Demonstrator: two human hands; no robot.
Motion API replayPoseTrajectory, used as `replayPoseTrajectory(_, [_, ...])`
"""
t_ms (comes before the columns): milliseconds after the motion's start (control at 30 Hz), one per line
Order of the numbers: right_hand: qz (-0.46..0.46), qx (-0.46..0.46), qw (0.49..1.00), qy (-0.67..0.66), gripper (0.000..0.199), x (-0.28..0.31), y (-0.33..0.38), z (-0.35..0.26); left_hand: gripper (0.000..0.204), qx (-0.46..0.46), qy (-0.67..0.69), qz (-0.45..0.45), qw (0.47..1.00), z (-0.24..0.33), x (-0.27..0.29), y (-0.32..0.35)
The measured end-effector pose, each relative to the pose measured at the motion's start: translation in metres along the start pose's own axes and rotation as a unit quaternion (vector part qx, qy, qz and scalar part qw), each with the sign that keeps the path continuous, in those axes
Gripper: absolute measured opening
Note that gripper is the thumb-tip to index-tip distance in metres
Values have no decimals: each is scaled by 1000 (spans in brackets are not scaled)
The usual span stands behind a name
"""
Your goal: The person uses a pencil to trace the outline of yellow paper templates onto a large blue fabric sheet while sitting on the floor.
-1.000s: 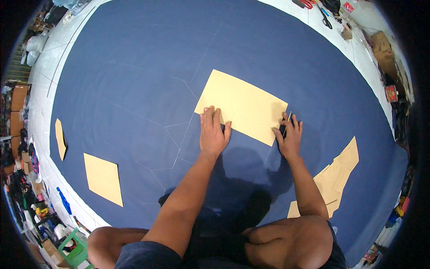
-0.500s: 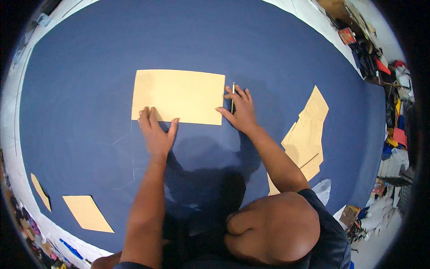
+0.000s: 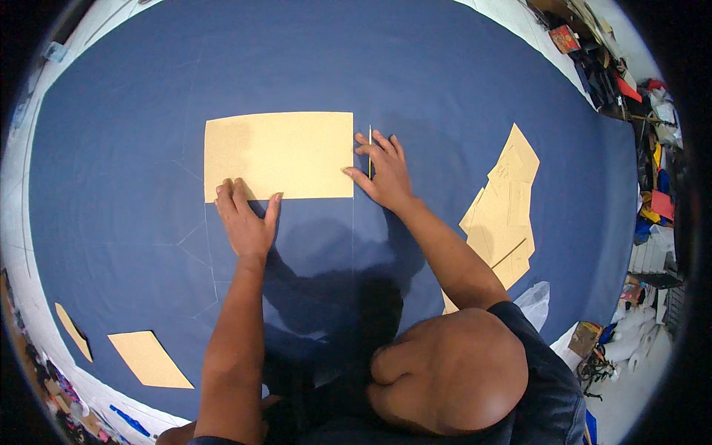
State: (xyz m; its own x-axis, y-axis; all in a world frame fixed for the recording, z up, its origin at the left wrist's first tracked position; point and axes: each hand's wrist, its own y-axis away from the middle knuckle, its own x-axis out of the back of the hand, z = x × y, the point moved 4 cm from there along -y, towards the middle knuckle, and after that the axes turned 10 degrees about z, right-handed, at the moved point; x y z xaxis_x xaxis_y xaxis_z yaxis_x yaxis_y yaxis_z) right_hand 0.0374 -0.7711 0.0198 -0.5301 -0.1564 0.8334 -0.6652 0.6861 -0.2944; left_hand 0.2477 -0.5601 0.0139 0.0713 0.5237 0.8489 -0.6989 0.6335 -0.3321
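Since the earlier frame, both hands and the card have shifted toward the frame's centre, and the card's edges now sit level. Near the lower edge, a bent knee (image 3: 449, 371) fills the bottom centre. Above it, the left hand (image 3: 246, 219) presses flat, fingers spread, on the lower left corner of the tan card (image 3: 279, 154). Just right of centre, the right hand (image 3: 384, 172) rests at the card's right edge, fingers gripping a thin chalk stick (image 3: 370, 145) against that edge. All lie on blue cloth (image 3: 445, 74) covering the worktop. Tan pattern pieces (image 3: 504, 208) sit at right, smaller ones (image 3: 147, 359) at lower left.
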Motion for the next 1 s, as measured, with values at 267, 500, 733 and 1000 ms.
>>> replayPoseTrajectory(267, [5,-3,1000,-13,47,1,0,2,83,0,-1,-3,1000,1,1,-1])
replayPoseTrajectory(500, [8,-5,1000,-7,47,-3,1,7,84,9,-14,-22,1000,5,1,-3])
replayPoseTrajectory(733, [11,-13,999,-28,48,-5,-2,4,85,7,0,4,1000,-2,3,-2])
replayPoseTrajectory(1000, [27,17,999,-1,46,-5,2,4,86,31,53,-12,998,-5,5,-3])
